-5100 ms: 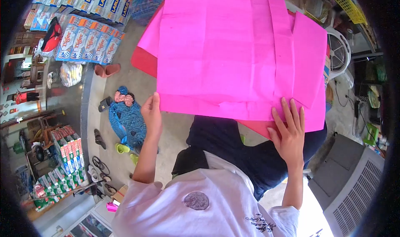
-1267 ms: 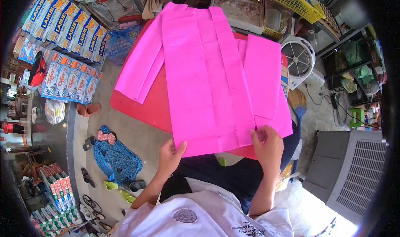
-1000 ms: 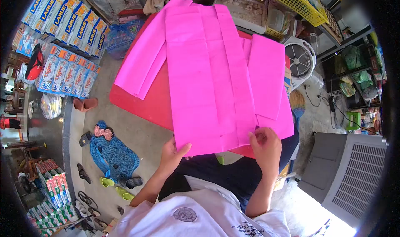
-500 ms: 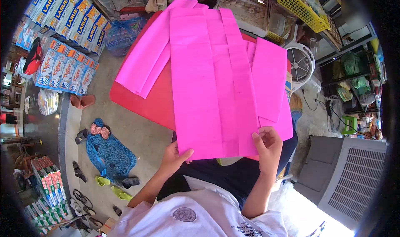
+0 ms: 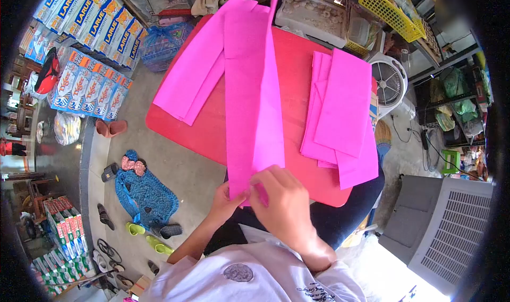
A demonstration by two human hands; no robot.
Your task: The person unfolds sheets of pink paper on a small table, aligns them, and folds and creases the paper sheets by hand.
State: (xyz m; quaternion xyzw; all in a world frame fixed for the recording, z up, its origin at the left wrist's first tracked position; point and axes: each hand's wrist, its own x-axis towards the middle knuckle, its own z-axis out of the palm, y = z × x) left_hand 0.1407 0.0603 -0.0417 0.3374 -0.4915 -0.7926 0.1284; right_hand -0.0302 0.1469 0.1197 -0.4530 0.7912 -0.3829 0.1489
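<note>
A long pink sheet (image 5: 249, 100) lies lengthwise over the red table (image 5: 297, 105), its right part folded up and over to the left. At its near left corner, my left hand (image 5: 228, 201) pinches the edge between thumb and fingers. Close beside it, my right hand (image 5: 281, 206) grips the folded near edge of the same sheet. More folded pink sheets (image 5: 194, 79) rest on the table's left side, partly beneath the held one. On the right side sits a stack of folded pink pieces (image 5: 345, 111).
A white fan (image 5: 387, 84) stands beyond the table's right side, above a grey air cooler (image 5: 451, 227). Beer cartons (image 5: 90, 84) are stacked at the left. A blue mat (image 5: 149, 196) and several sandals lie on the floor. A yellow basket (image 5: 390, 12) is at the top right.
My right hand has moved left, close to my left hand, bringing the sheet's right side over. The sheet is narrower, and more of the red table and right stack shows.
</note>
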